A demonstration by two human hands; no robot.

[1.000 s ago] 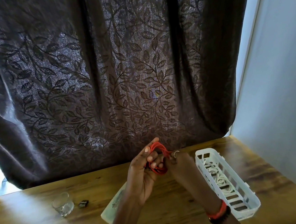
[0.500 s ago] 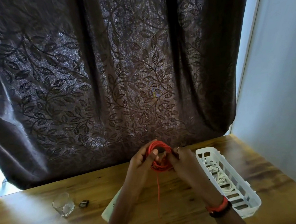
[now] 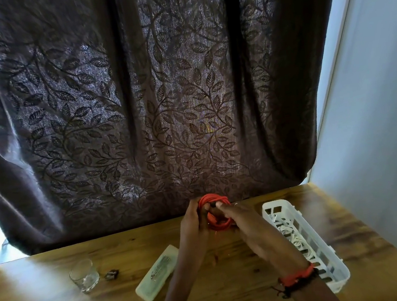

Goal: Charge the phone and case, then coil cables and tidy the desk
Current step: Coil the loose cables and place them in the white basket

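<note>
A red cable (image 3: 214, 202) is wound into a small coil and held above the wooden desk (image 3: 230, 277), just in front of the curtain. My left hand (image 3: 192, 220) grips the coil's left side with thumb and fingers. My right hand (image 3: 241, 219) holds the right side, its fingers curled through the loop. A short red tail hangs down below the coil. A pale green case (image 3: 157, 273) lies flat on the desk under my left forearm. A white slotted basket (image 3: 325, 247) at the right holds a coiled white cable (image 3: 291, 235).
A short clear glass (image 3: 84, 275) stands at the left, with a small dark object (image 3: 112, 274) beside it. A dark leaf-patterned curtain (image 3: 139, 107) hangs behind the desk. A pale wall (image 3: 374, 131) borders the right side. Small objects peek in at the bottom edge.
Both hands kept winding the red cable; the loose tail hanging below the coil has grown shorter and the coil looks rounder and fuller. The hands have risen slightly toward the curtain.
</note>
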